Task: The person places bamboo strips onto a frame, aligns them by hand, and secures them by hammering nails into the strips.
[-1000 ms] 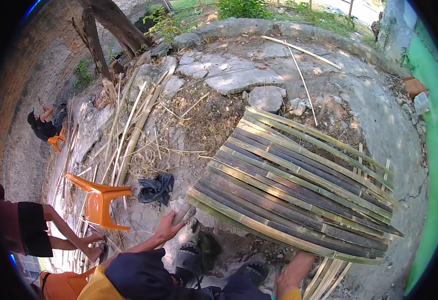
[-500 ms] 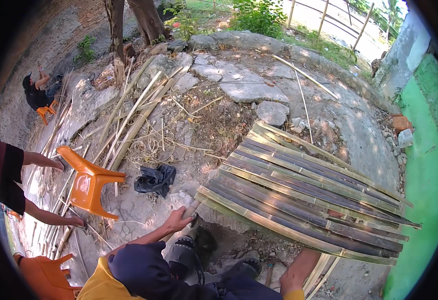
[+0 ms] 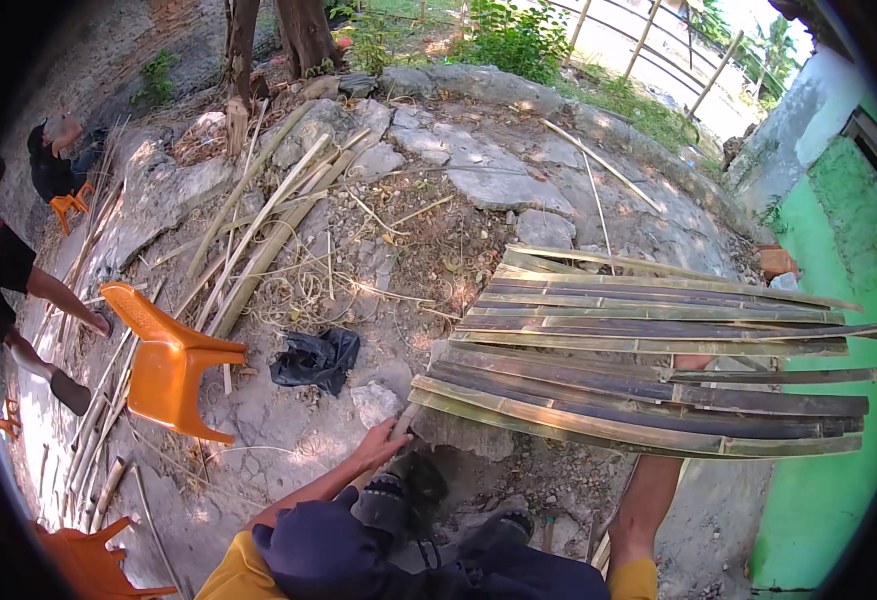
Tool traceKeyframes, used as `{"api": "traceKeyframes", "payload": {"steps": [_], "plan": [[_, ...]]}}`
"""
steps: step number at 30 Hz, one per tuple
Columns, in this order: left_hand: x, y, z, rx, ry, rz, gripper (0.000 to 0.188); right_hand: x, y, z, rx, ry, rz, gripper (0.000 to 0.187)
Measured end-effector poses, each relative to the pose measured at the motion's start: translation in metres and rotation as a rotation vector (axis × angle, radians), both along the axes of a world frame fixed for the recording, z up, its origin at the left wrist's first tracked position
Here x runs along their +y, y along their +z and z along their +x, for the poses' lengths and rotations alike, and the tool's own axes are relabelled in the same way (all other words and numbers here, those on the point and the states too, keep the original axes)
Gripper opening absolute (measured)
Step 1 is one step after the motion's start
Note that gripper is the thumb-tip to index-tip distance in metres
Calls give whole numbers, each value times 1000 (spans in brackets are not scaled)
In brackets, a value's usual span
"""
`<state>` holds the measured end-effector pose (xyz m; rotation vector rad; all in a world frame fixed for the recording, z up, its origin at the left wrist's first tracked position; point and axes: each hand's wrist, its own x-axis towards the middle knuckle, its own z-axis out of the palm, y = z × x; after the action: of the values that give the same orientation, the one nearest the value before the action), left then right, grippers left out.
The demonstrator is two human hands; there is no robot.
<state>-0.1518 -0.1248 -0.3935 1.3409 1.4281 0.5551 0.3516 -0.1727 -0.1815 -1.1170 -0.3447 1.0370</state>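
Note:
A panel of split bamboo slats (image 3: 559,385), green and dark brown, spreads out before me to the right, raised above the ground. Its slats fan apart toward the right end, with gaps between some of them. My left hand (image 3: 383,446) is closed around a pale bamboo stick that runs in under the panel's near left corner. From below, my right forearm reaches up beneath the slats. Skin of my right hand (image 3: 694,361) shows through a gap, holding the panel from underneath; its fingers are mostly hidden.
An orange plastic chair (image 3: 159,375) stands at left, another orange chair (image 3: 89,560) below it. A black plastic bag (image 3: 316,360) lies on the ground. Bamboo poles (image 3: 269,240) are piled farther off. A person (image 3: 9,270) walks at left; another sits beyond. A green wall (image 3: 829,330) borders the right.
The panel's right end has swung up and away, levelling it, and a gap between slats has widened. My right forearm has moved rightward and up. The person at left has stepped along.

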Motion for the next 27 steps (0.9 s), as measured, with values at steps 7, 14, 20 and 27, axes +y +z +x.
{"api": "traceKeyframes", "payload": {"steps": [7,14,20,27], "plan": [[7,12,2,-122,-1,-182,51,81,33,-8,-33,41,128,50],[10,3,-5,-39,-67,-111,57,282,97,-45,-47,100,361,50],[11,-39,-2,-25,-104,-24,54,405,166,-104,-83,152,577,49],[15,-17,-5,-168,-123,-182,52,444,185,-174,-267,-3,625,38]]}}
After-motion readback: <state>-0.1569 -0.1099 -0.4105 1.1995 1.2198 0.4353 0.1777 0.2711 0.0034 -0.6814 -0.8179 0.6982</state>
